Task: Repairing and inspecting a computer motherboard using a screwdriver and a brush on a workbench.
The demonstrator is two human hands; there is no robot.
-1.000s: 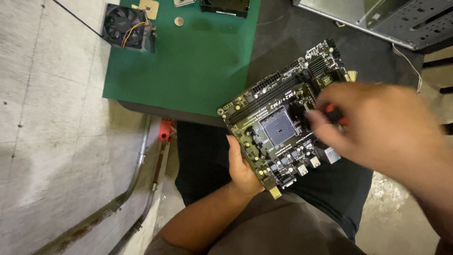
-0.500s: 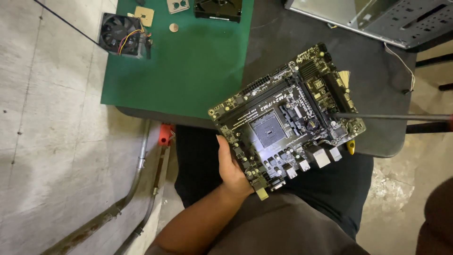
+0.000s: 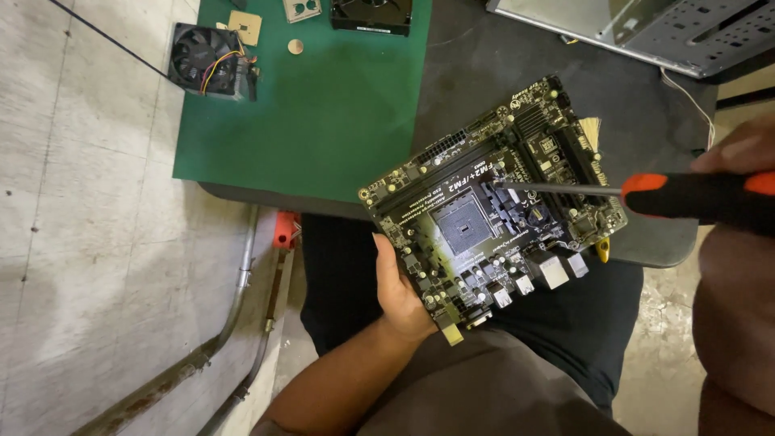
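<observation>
No packages, signs or screens show here. The nearest thing to a label is the white lettering printed on the black motherboard [image 3: 492, 218], a short line running slantwise just above the square grey processor socket [image 3: 460, 222] near the board's middle, with smaller white print dotted along its upper edge. No paper sticker or tag can be made out on the board or on the green mat [image 3: 323, 105] behind it.

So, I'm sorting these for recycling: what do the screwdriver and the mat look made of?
The screwdriver: thin grey shaft, likely steel with a dull sheen; its orange-and-black handle looks like moulded plastic or rubber. The green mat: flat, matte, uniform colour, probably rubber or vinyl, though the look leaves that open.
</observation>
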